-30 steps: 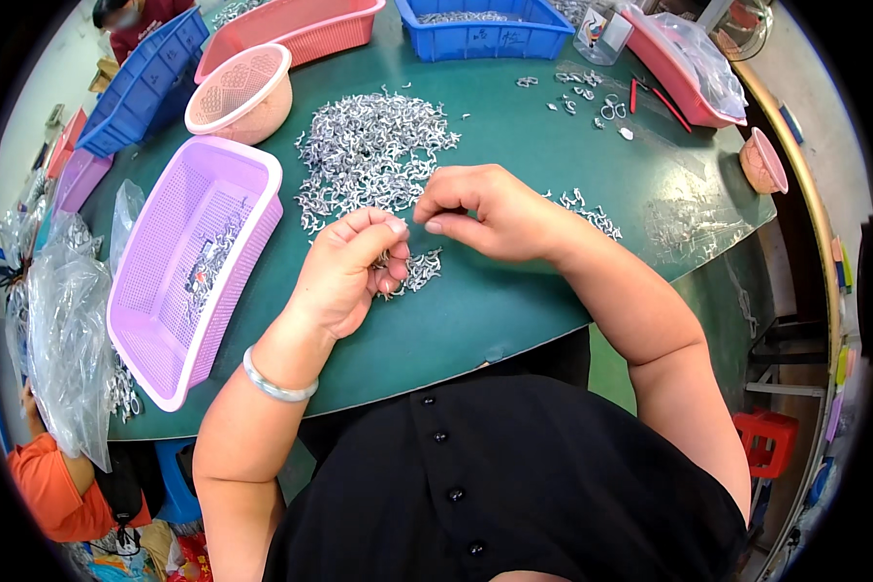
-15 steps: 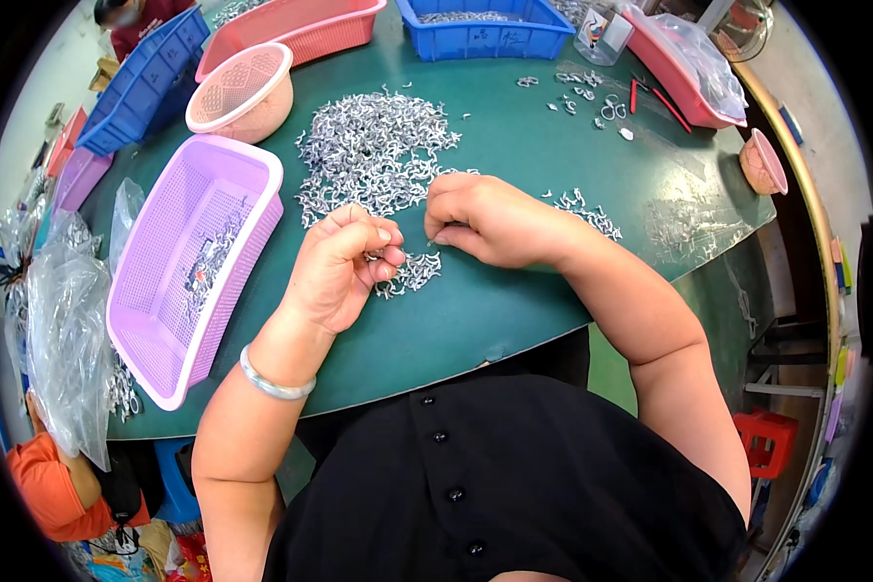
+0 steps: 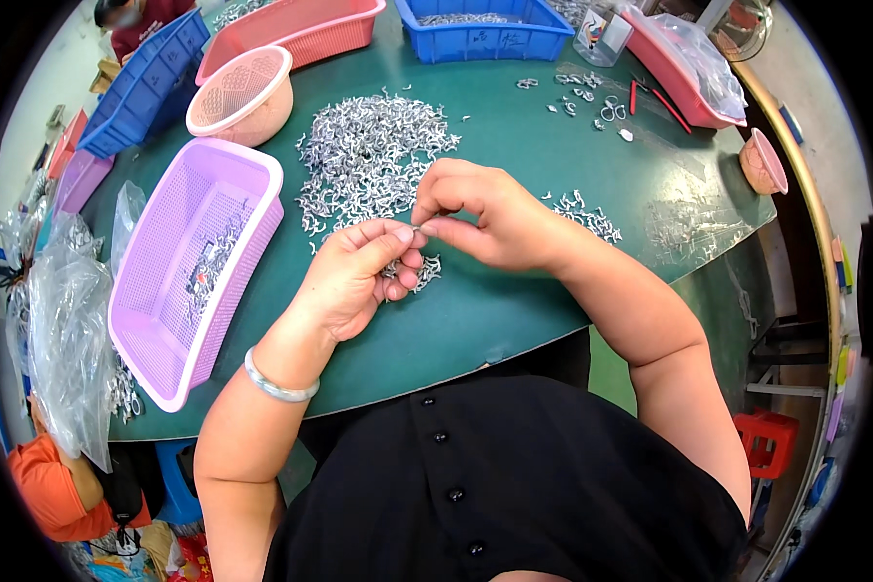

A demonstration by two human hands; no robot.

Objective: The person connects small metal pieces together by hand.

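Left hand [image 3: 344,276]: pinching small grey piece [image 3: 416,229]
Right hand [image 3: 487,215]: fingertips closed on same piece
Pile [image 3: 373,150]: on green desk [image 3: 514,126], beyond hands

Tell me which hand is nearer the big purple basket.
Left: the left hand is right of the big purple basket; the right hand is farther right.

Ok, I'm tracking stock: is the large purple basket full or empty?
Neither: small grey pieces cover only part of the large purple basket.
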